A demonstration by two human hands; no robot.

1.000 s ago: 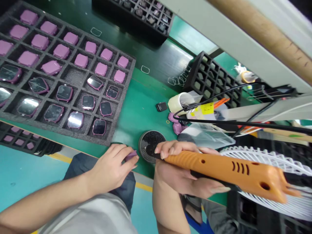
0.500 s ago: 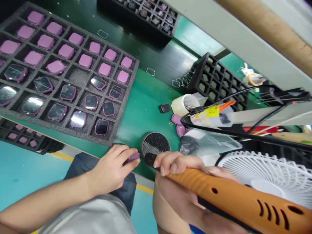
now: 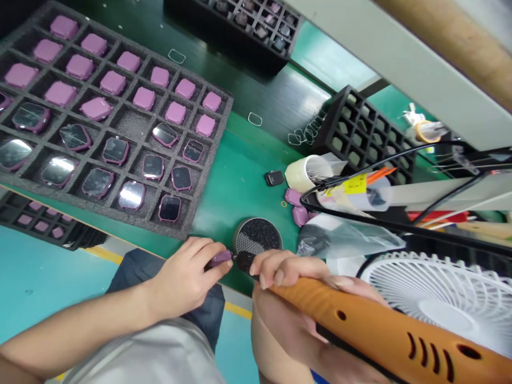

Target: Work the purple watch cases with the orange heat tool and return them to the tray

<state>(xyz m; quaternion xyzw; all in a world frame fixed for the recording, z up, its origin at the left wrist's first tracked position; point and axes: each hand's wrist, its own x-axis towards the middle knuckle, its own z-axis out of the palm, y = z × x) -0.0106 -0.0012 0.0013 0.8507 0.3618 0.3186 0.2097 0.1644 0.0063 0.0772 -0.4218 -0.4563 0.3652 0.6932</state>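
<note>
My left hand (image 3: 192, 272) grips a small purple watch case (image 3: 221, 258) between thumb and fingers, over the table's front edge. The fingers cover much of the case. Wrapped round the front of an orange electric screwdriver (image 3: 360, 320) is my right hand (image 3: 296, 272). The screwdriver's black nose points left at the case, and its tip is close to the case's right end; whether they touch I cannot tell. Just behind the nose stands a round grey dish (image 3: 258, 237) holding many tiny black pieces, likely screws.
A grey foam tray (image 3: 188, 218) of purple watch cases fills the left. Black divided trays (image 3: 276, 64) (image 3: 344, 101) stand behind. On the right are a cream cup (image 3: 304, 173) with tools, loose purple cases (image 3: 300, 216), a clear bag (image 3: 352, 234), a black cable and a white fan (image 3: 444, 298).
The whole view has shifted slightly, the tray and cups appearing a little farther right. The screwdriver's rear body sits slightly farther left and lower. Both hands keep their hold.
</note>
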